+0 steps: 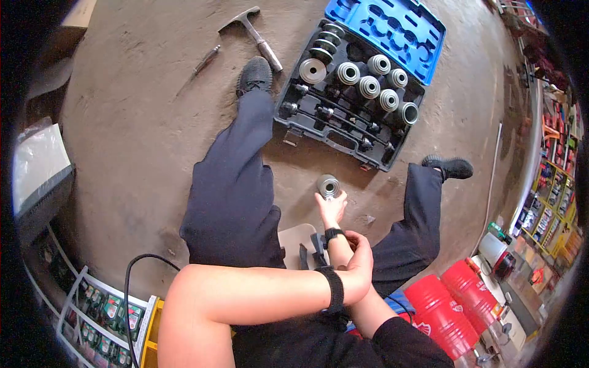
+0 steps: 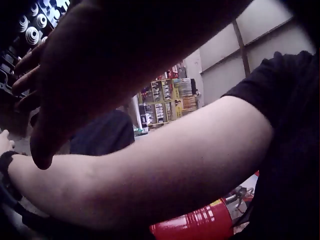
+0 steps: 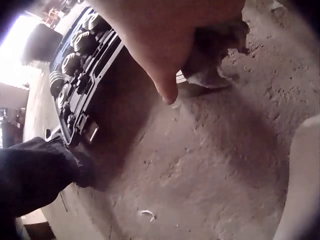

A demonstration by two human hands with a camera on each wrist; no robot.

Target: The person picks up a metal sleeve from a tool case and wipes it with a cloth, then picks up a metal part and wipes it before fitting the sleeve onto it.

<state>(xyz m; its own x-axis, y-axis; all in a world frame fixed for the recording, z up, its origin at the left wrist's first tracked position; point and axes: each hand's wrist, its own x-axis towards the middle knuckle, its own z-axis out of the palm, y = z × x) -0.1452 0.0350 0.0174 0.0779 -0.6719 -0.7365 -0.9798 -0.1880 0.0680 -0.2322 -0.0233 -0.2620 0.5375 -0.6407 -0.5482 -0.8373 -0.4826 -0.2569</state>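
Note:
My right hand [image 1: 333,210] grips a stepped, round metal sleeve [image 1: 328,184] low over the floor, thumb and fingers at its near side. From the right wrist camera, the hand [image 3: 167,47] covers most of the sleeve, leaving a pale ribbed sliver [image 3: 181,76] showing. The left arm crosses over the right forearm, and my left hand [image 1: 361,265] lies by that forearm, above the right wrist strap [image 1: 334,234]. Its fingers stretch out loosely in the dark left wrist view, where the left hand [image 2: 75,95] holds nothing.
Ahead lies an open tool case [image 1: 343,144] with a blue lid [image 1: 392,34], holding several similar sleeves, discs and rods. A hammer [image 1: 254,37] and a thin metal tool [image 1: 207,59] lie beyond my foot. Red drums [image 1: 442,313] stand at right, stocked shelves [image 1: 552,196] further out.

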